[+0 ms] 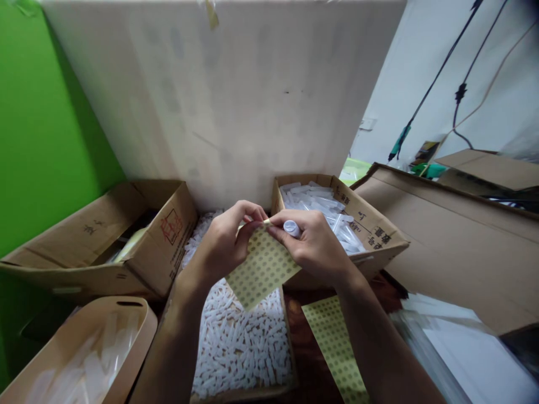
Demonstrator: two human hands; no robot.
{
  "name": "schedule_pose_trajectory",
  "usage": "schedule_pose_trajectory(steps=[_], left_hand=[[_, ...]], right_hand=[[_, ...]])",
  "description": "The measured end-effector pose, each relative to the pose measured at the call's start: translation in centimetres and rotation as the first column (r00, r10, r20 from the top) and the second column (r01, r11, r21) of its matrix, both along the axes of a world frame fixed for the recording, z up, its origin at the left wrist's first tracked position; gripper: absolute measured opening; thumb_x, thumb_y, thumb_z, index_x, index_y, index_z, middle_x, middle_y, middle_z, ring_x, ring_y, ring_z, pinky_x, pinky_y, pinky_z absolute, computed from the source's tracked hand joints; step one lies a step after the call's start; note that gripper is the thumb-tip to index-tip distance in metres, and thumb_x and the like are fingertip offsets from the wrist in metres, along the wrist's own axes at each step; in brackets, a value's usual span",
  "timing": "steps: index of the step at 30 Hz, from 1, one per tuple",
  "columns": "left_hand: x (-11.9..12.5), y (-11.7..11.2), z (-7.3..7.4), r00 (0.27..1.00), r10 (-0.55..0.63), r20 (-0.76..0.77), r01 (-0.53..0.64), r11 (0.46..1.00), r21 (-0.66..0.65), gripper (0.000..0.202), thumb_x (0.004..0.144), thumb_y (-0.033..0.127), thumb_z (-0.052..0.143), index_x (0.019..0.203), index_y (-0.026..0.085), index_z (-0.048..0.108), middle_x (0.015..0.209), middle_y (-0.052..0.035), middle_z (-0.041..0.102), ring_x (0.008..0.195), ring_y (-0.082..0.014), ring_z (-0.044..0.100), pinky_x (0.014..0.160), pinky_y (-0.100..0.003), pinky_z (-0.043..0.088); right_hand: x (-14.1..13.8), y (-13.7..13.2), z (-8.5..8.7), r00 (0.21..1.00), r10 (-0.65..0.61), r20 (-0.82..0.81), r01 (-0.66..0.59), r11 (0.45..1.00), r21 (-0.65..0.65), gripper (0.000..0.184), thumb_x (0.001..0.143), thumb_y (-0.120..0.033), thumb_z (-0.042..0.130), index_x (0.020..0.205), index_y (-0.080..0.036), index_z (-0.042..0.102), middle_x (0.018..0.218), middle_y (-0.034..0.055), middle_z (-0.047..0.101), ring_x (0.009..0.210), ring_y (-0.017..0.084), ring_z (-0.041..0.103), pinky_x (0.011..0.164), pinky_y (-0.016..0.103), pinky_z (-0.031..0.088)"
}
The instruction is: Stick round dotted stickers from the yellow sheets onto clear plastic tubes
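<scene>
My left hand [225, 241] pinches the top edge of a yellow sticker sheet [261, 269] covered in small dots. My right hand [314, 244] holds a small clear tube with a white cap [291, 227] between its fingers, and its fingertips meet the left hand's at the sheet's upper corner. Both hands hover over an open carton full of small white tubes [240, 342]. Whether a sticker is peeled off I cannot tell.
A cardboard box of clear tubes [370, 224] stands behind my right hand. Another yellow sticker sheet [332, 342] lies on the dark table. An open carton [138, 241] sits at left, a beige bin [84, 348] at lower left, a large flat carton [455, 235] at right.
</scene>
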State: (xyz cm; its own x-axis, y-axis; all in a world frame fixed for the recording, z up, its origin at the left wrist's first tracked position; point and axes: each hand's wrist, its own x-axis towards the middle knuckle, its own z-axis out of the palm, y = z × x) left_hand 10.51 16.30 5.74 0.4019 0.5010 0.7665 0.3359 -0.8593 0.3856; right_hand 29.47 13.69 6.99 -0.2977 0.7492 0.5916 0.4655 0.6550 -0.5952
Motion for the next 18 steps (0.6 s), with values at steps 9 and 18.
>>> schedule_pose_trajectory(steps=[9, 18], left_hand=[[-0.22, -0.16, 0.29, 0.993, 0.037, -0.116, -0.029, 0.997, 0.068, 0.006, 0.100, 0.015, 0.054, 0.097, 0.019, 0.056, 0.102, -0.0057, 0.070, 0.093, -0.0170, 0.066, 0.083, -0.032, 0.053], [-0.08, -0.25, 0.67, 0.999, -0.041, -0.008, 0.041, 0.999, 0.020, 0.006, 0.097, 0.013, 0.057, 0.095, 0.019, 0.058, 0.104, -0.0063, 0.068, 0.096, -0.0162, 0.066, 0.087, -0.032, 0.054]], right_hand=[[-0.04, 0.00, -0.12, 1.000, 0.026, 0.010, -0.026, 0.999, 0.019, 0.024, 0.087, -0.004, 0.060, 0.094, -0.019, 0.079, 0.087, 0.0015, 0.077, 0.079, 0.016, 0.068, 0.071, 0.028, 0.047], [0.11, -0.19, 0.16, 0.999, 0.032, -0.004, -0.032, 0.999, 0.021, 0.021, 0.088, -0.007, 0.061, 0.088, -0.019, 0.078, 0.087, 0.0013, 0.077, 0.077, 0.015, 0.068, 0.069, 0.026, 0.047]])
